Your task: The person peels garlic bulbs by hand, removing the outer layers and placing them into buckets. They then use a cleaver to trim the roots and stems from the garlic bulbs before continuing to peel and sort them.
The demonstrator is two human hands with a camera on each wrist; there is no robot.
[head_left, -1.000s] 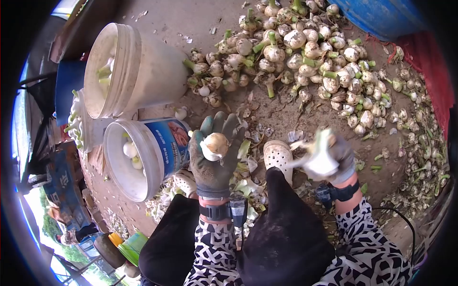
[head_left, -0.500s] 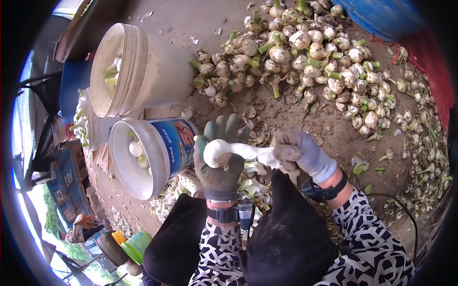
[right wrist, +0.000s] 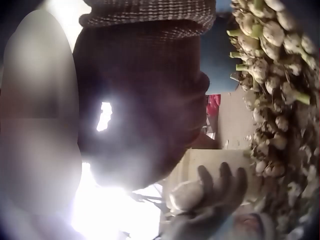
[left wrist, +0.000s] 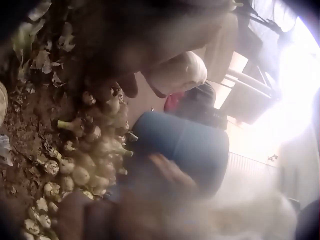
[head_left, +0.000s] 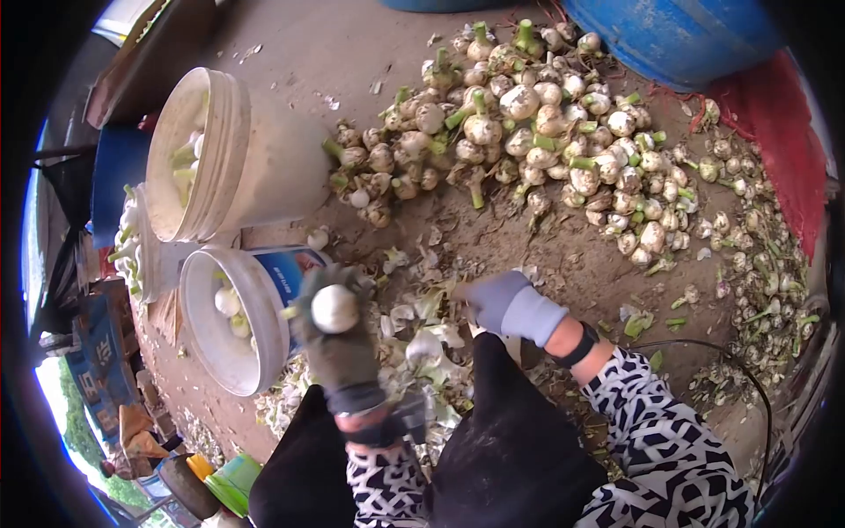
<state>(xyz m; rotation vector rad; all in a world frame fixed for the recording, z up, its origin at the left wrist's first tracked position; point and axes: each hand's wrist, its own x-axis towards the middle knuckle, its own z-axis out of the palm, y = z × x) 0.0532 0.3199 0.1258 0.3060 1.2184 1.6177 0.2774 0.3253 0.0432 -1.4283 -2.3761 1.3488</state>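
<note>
My gloved left hand (head_left: 339, 348) carries a peeled white garlic bulb (head_left: 334, 309) on its upturned palm, beside the blue-labelled bucket (head_left: 231, 374). In the right wrist view the fingers (right wrist: 225, 186) of that hand reach out fairly straight, with the bulb (right wrist: 186, 196) on the palm. The bulb (left wrist: 177, 73) also shows in the blurred left wrist view. My gloved right hand (head_left: 512, 306) hangs over the peel-strewn ground by the right knee, its fingers curled. In the right wrist view this hand (right wrist: 135, 105) is dark and fist-like, and the inside of its grasp is hidden.
A larger white bucket (head_left: 273, 163) with trimmed bulbs stands behind the labelled one. A heap of untrimmed garlic (head_left: 528, 132) covers the ground ahead and right. Blue barrel (head_left: 678, 35) and red cloth (head_left: 783, 150) lie beyond. Peelings (head_left: 422, 352) litter the ground between the feet.
The right hand came across to the bulb's long stalk at the left palm, then drew back right. The left hand has moved left toward the labelled bucket, and its bulb now looks white and clean.
</note>
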